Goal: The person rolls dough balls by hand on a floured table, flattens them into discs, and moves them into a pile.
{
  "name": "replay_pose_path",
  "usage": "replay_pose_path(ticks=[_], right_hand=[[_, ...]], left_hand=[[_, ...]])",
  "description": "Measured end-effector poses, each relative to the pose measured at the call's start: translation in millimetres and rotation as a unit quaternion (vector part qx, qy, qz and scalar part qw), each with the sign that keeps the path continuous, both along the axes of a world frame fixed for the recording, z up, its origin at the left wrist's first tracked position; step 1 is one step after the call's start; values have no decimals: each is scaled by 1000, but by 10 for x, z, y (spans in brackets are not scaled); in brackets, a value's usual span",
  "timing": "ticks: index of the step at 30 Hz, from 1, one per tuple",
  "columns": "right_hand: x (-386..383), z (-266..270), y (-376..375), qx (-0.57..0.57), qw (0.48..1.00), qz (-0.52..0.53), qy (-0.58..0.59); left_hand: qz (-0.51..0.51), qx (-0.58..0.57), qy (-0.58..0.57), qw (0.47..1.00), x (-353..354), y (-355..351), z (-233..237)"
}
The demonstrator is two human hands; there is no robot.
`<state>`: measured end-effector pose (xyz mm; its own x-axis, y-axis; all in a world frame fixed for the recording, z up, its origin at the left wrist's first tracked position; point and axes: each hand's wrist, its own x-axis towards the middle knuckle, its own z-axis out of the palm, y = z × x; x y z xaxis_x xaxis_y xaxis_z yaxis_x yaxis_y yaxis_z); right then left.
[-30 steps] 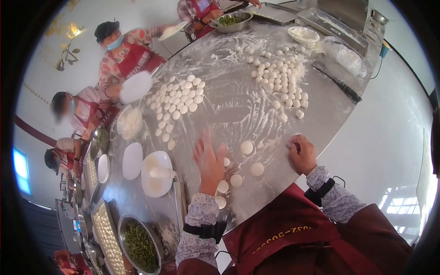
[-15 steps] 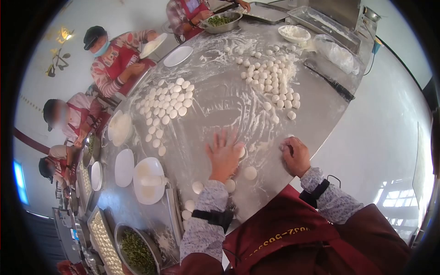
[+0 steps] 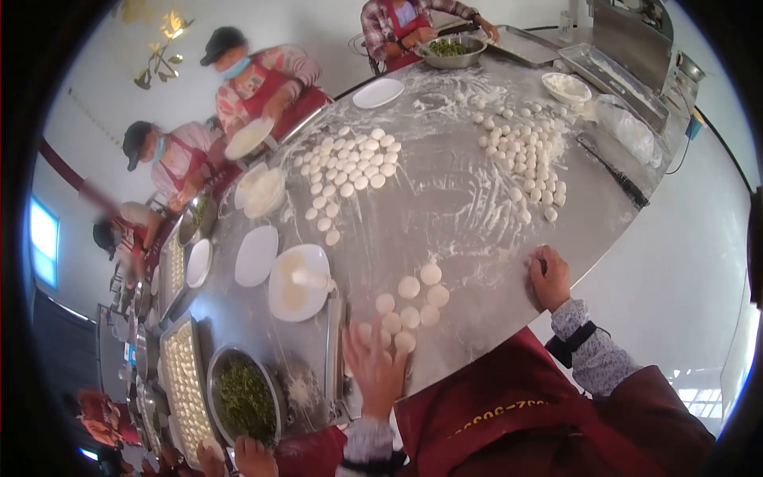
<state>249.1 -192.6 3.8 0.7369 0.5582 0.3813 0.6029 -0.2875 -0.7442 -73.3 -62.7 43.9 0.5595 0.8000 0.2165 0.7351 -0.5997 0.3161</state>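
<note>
My left hand (image 3: 373,370) lies palm down with its fingers spread, over the near edge of a small cluster of flattened dough pieces (image 3: 409,317). Its fingertips touch or cover some of them; the contact is partly hidden. Toward the table's right edge, my right hand (image 3: 550,280) rests on the steel surface with curled fingers, and whatever may be inside is hidden. A large group of round dough pieces (image 3: 528,151) sits farther off to the right. Another group of floured dough pieces (image 3: 354,163) lies beyond my left hand.
The floured steel table (image 3: 485,278) curves away at the right. At left stand a white plate (image 3: 286,308), a metal bowl of chopped greens (image 3: 248,395) and a tray of dumplings (image 3: 188,389). A dark-handled tool (image 3: 624,185) lies far right. Several co-workers line the far side.
My left hand has moved back toward me and left, uncovering more flattened dough pieces. My right hand stays curled by the table edge. The head view has shifted left.
</note>
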Motion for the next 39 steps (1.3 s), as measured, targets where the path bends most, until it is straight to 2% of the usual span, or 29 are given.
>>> replay_pose_path(ticks=[2,4,5,7,10,11,12,13,14,15,17,19,21,22,24,26,28,29,30,31,32,34,35,37,39], right_hand=[[-9,4,-3,-12,1000,12,-6],[-5,-14,5,-7,1000,11,-19],[-6,-14,4,-7,1000,17,-25],[-24,-9,11,3,999,21,-34],[-24,24,3,0,1000,24,-18],[-39,66,-2,-6,1000,21,1],[-31,56,18,-1,1000,23,2],[-28,34,9,16,1000,24,1],[-33,10,10,35,999,27,1],[-39,-16,15,42,999,34,1],[-6,-41,7,14,1000,21,0],[7,-6,22,26,999,24,1],[-24,9,24,31,999,23,12],[-15,-10,33,34,999,28,11],[1,-58,8,24,999,21,2],[-37,-33,26,12,1000,23,13],[0,-107,25,36,999,17,28],[-3,-41,0,1,998,12,55],[20,5,-23,-12,996,15,88],[98,86,-74,-41,988,60,134],[203,84,-139,-46,990,34,128],[412,-13,-173,59,955,113,268],[548,-25,-199,57,957,101,265],[910,6,-240,-51,991,9,122],[1282,-60,-193,-24,997,-62,44]], left_hand=[[14,-22,-9,1000,-217,-222,-40],[41,-16,35,998,-234,-358,-92],[40,-11,32,999,-150,-368,-95],[88,-38,133,986,68,-370,-80],[72,-25,129,989,533,-167,-19],[55,1,110,992,704,-16,-119],[-15,147,86,985,907,403,-456],[-83,287,62,952,1143,761,-563],[-17,215,35,976,1330,978,-666],[50,143,4,988,1584,1141,-545],[74,35,-5,997,1972,1209,-5],[-102,21,-50,993,2178,1199,-52],[-237,27,-20,971,2188,881,-125],[-232,30,-20,972,2116,788,-173],[-390,11,5,921,1937,599,-302],[-349,77,-10,934,1694,844,-650],[-179,185,-63,964,1533,1130,-895],[-140,166,-81,973,1418,1172,-765],[-88,174,-11,981,1369,1117,-529],[-82,178,2,981,1341,1087,-412],[-72,184,18,980,1310,1076,-366],[-96,140,3,986,1295,1096,-377],[-98,100,0,990,1302,1107,-379],[-94,82,-3,992,1328,1094,-330],[-82,58,-1,995,1338,1085,-315]])
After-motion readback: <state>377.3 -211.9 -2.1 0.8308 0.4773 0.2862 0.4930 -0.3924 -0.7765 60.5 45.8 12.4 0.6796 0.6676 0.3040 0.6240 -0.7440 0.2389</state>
